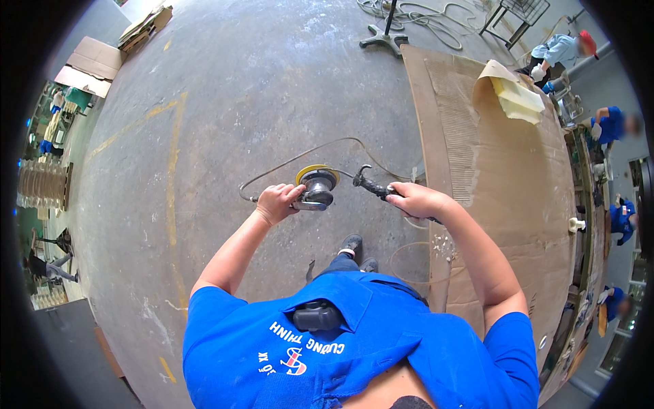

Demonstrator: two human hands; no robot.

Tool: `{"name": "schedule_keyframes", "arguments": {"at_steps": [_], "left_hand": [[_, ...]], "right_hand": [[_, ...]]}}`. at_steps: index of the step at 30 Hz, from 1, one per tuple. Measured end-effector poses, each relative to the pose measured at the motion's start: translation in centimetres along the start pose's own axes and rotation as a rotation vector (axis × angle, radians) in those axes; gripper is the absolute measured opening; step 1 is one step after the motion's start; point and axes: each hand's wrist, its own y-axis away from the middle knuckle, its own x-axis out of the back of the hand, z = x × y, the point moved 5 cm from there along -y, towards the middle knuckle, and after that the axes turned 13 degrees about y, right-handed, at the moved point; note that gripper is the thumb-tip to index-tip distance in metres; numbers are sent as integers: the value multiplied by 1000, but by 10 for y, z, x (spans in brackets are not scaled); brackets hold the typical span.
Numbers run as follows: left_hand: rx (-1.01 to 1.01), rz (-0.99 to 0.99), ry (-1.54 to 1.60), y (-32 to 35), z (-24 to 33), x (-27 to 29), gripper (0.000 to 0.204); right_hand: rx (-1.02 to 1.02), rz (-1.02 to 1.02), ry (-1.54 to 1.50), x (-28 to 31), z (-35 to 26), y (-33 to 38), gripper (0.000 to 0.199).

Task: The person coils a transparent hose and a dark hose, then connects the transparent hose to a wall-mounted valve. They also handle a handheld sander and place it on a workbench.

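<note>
My left hand (276,202) is closed around the side of a round orbital sander (318,188), which has a grey metal body and a yellow-rimmed pad tilted away from me. From beside that hand a thin grey hose (298,155) arcs over to the right. My right hand (417,200) grips a black air blow gun (371,185) with a hooked lever on top. Its thin nozzle points left at the sander; whether the two touch I cannot tell. Both tools are held in the air above the concrete floor.
At my right stands a cardboard-covered table (507,204), with a yellowish foam block (518,100) on its far end and white crumbs near its edge. A dark stand base (385,41) and coiled hoses (443,20) lie ahead. Several people work along the right side.
</note>
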Motion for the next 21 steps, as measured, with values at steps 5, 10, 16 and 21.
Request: {"name": "schedule_keyframes", "arguments": {"at_steps": [5, 10, 16, 21], "left_hand": [[6, 4, -22, -1, -1, -5, 62], [88, 47, -61, -3, -10, -10, 57], [119, 81, -91, -7, -17, -16, 59], [141, 135, -63, -12, -21, -14, 57]], "right_hand": [[66, 185, 287, -8, -29, 10, 35], [38, 127, 322, -34, -38, 33, 33], [-4, 169, 322, -55, -38, 41, 32], [-14, 234, 216, -73, -30, 44, 30]]}}
